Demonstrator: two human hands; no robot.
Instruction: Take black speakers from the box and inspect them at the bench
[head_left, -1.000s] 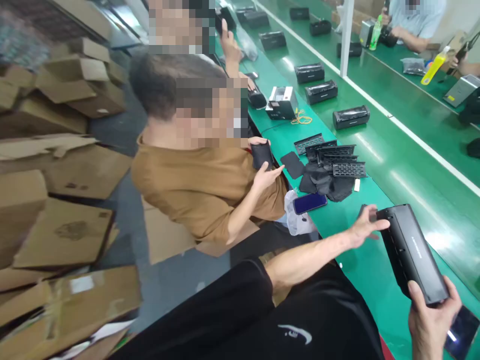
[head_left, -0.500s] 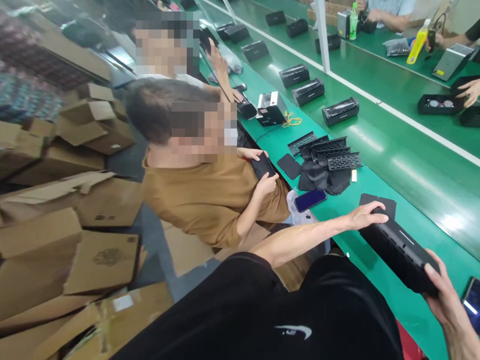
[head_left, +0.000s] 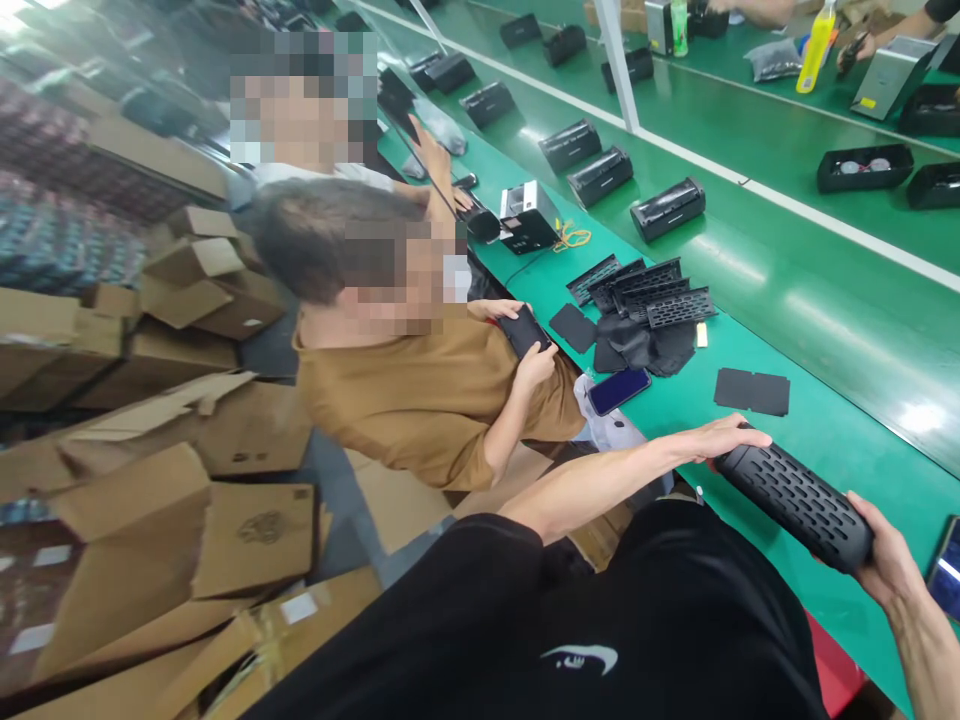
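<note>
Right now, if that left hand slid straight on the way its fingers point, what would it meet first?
Likely nothing soon: the left hand lies on the perforated black cylinder, fingers aimed over bare green table, passing just beside the black sheet; depth unclear.

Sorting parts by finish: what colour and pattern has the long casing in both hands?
The long rounded black casing has rows of small slots; head view.

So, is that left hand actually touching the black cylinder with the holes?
Touching. The head view shows the left hand resting on one end of the black cylinder, with no gap.
</note>
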